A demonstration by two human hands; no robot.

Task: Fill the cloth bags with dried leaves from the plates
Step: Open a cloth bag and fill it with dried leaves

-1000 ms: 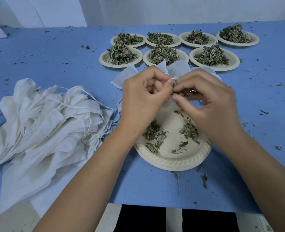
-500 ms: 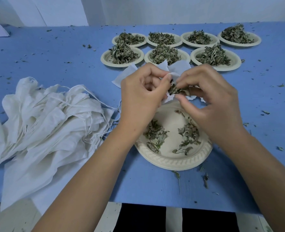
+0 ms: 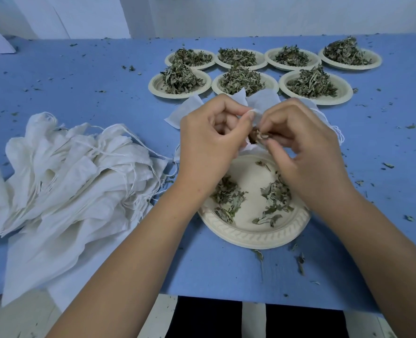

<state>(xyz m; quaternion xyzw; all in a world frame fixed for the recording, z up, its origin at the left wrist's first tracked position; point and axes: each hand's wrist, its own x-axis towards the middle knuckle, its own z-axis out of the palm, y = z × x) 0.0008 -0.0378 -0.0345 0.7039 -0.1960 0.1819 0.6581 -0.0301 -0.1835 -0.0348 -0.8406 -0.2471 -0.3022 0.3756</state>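
- The left hand (image 3: 212,145) has its fingers (image 3: 229,111) curled in, thumb and forefinger pinching the rim of a white cloth bag (image 3: 257,116) just above the near plate (image 3: 251,237).
- The right hand (image 3: 307,152) has its fingers (image 3: 282,113) bunched together on a tuft of dried leaves (image 3: 258,137) at the bag's mouth.
- The near plate holds two thin patches of leaves on the blue desk (image 3: 92,89).
- Heaped plates (image 3: 315,98) stand farther back.
- A pile of limp bags (image 3: 75,176) lies to the left.

The left hand (image 3: 209,145), gripping the cloth bag (image 3: 255,115), and the right hand (image 3: 307,152), pinching dried leaves (image 3: 258,137) at its mouth, hide most of both, and the picture's left edge cuts off the pile of bags (image 3: 68,179).
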